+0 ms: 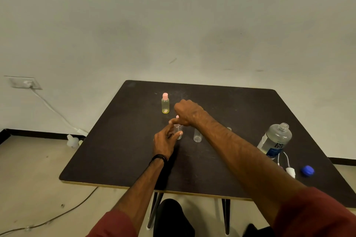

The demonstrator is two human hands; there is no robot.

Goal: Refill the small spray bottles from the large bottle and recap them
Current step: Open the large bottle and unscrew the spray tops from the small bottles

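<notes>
My left hand (166,140) grips a small clear bottle (179,135) standing upright on the dark table (119,140). Directly above it, my right hand (187,112) pinches a pink cap (177,116) at the bottle's neck. A second clear small bottle (197,135) stands uncapped just to the right. A yellowish small bottle with a pink cap (165,104) stands further back. The large clear bottle (275,140) with a blue label stands open at the right. A white spray head with tube (289,169) and a blue cap (307,170) lie near it.
The table's front edge runs close to my knees. A white cable and wall socket (25,82) are at the left, with a white adapter (72,141) on the floor by the table's left corner. A small clear item (228,129) peeks out behind my right forearm.
</notes>
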